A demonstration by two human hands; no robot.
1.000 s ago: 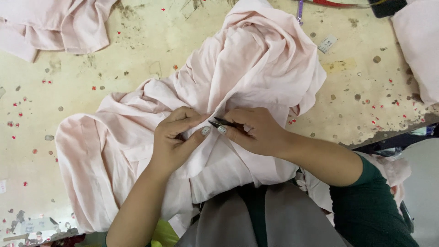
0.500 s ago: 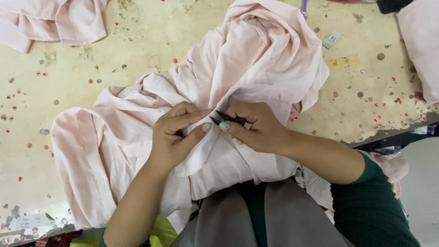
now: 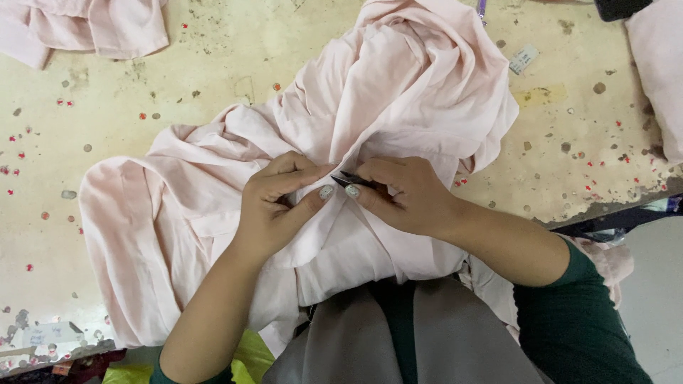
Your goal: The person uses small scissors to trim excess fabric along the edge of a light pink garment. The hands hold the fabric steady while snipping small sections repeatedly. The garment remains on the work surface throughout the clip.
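I see my right hand (image 3: 409, 195) with its grip closed on a small dark tool (image 3: 353, 180), the tip pointing to the left thumb. My left hand (image 3: 277, 203) has its grip pinched together on a fold of the pink garment (image 3: 398, 85). The garment lies crumpled on the tabletop (image 3: 213, 57), directly under both hands.

Barely shifted over the last second: left hand (image 3: 274, 206) and right hand (image 3: 402, 195) drawn slightly closer together on the pink garment (image 3: 398, 85), dark tool (image 3: 353, 179) now nearly touching the left thumb.
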